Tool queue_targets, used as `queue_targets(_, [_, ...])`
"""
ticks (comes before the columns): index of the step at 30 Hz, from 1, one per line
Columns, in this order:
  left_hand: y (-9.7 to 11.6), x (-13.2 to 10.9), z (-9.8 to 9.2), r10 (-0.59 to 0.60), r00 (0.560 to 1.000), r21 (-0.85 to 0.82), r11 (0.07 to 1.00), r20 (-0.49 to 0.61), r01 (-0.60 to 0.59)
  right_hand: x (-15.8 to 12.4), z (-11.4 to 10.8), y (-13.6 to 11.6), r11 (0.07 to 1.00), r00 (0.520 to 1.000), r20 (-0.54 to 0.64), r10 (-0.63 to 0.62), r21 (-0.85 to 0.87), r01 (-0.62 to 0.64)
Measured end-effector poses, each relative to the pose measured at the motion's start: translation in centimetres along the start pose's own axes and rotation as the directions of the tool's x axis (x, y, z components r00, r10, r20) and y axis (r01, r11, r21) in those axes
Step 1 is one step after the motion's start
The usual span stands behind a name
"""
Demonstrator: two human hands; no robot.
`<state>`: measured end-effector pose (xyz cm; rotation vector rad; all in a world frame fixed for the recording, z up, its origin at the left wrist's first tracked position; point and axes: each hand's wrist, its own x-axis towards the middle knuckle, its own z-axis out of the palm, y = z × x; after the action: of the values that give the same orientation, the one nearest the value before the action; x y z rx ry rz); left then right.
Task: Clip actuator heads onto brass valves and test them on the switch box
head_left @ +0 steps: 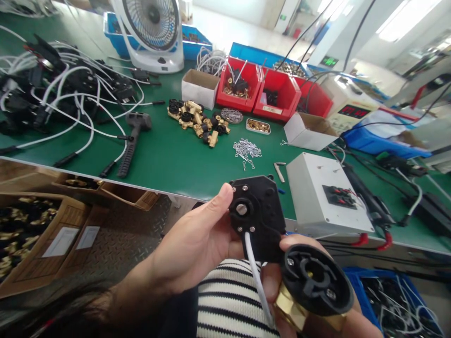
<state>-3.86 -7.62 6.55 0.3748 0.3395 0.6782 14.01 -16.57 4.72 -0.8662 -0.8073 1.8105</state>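
Observation:
My left hand [200, 234] grips a flat black plastic actuator housing [260, 211] by its left side, thumb on its face. Small screws and a metal shaft end show on that face, and a white cable [255, 270] hangs from its lower part. In my right hand [352, 305] is a brass valve [291, 307] topped by a round black mounting cap [317, 279], which faces up toward me. My right fingertips also come against the lower right edge of the housing. The housing and the valve are apart, side by side above my lap.
A hammer [133, 141], brass valves [197, 119], wire clips [247, 150] and a small hex key [280, 171] lie on the green table [169, 164]. Cabled black units [70, 89] pile up at left. A grey control box [317, 192] stands at right, red bins [276, 96] behind.

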Motion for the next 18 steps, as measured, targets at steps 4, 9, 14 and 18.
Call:
queue_targets(4, [-0.2,-0.1,0.0,0.014,1.000,-0.001,1.000,0.003,-0.014,-0.1,0.3,-0.2,1.000,0.999,-0.053,0.002,0.020,-0.001])
queue_targets(9, [-0.2,-0.4,0.5,0.205,0.976,0.109,0.975,-0.079,-0.196,0.6,3.0,-1.0,0.997,0.933,-0.352,-0.077,-0.014,0.077])
queue_targets(14, [-0.4,-0.5,0.5,0.368,0.913,0.305,0.902,-0.178,-0.304,1.1,3.3,-0.9,0.974,0.885,-0.411,-0.220,-0.137,0.179])
queue_targets(18, [-0.3,-0.6,0.5,0.401,0.904,0.313,0.886,-0.150,-0.341,1.1,2.1,-0.7,0.970,0.927,-0.300,-0.226,-0.160,0.185])
